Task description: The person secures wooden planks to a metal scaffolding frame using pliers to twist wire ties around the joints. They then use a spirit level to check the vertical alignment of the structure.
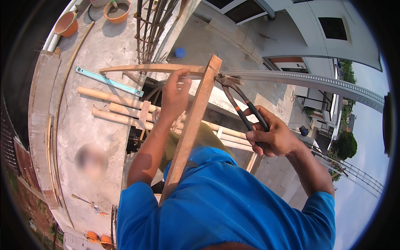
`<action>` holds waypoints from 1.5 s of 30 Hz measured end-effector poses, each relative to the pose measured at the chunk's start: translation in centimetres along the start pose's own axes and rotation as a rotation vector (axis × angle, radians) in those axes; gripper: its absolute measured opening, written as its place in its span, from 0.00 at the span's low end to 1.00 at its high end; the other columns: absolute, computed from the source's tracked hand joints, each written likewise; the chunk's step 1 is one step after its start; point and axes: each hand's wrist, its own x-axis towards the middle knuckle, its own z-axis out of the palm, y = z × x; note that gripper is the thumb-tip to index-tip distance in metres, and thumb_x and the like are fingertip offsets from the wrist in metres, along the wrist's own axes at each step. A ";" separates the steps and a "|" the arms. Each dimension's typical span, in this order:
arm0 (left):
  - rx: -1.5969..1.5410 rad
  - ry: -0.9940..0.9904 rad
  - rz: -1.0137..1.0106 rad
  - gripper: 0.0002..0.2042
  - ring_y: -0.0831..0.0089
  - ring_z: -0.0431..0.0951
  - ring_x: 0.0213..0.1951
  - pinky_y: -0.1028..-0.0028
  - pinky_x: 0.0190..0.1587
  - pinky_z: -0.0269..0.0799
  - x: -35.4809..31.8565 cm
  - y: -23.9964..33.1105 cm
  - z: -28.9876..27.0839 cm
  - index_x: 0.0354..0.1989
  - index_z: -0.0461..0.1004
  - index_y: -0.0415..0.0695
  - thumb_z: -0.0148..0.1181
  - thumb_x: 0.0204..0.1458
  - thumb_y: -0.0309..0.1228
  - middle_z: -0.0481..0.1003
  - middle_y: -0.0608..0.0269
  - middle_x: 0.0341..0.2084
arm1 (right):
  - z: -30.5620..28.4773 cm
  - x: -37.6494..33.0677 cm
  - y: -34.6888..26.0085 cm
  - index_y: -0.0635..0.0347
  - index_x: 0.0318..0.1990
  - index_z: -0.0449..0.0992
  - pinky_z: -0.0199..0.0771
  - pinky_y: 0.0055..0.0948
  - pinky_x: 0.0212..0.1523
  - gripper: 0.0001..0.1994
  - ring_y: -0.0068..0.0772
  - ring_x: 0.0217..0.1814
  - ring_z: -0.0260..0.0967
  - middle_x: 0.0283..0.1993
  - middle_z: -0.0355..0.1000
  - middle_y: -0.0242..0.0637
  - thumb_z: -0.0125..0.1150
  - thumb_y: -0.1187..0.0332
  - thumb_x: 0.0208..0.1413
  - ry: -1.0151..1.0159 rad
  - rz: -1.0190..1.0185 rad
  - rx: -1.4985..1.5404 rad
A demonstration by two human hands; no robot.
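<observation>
Two hands: left (pixel 175 93) gripping one wooden batten (pixel 189 129) | right (pixel 273 135) clenching one pincers (pixel 241 104)

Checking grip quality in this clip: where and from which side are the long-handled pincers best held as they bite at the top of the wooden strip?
Best at the far ends of the pincers, on the black-and-orange sleeves, coming from the right and below, as the right hand does. The handles trail down and right from the jaws, so the ends likely give most leverage. The left hand grips near the wooden strip.
</observation>
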 end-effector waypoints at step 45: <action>-0.498 -0.482 -0.164 0.07 0.75 0.68 0.18 0.72 0.25 0.66 13.6 11.5 5.3 0.31 0.68 0.47 0.61 0.56 0.26 0.67 0.66 0.20 | -6.2 20.5 -15.2 0.55 0.29 0.70 0.80 0.29 0.37 0.13 0.27 0.35 0.80 0.27 0.72 0.29 0.70 0.68 0.61 -0.339 -1.134 0.038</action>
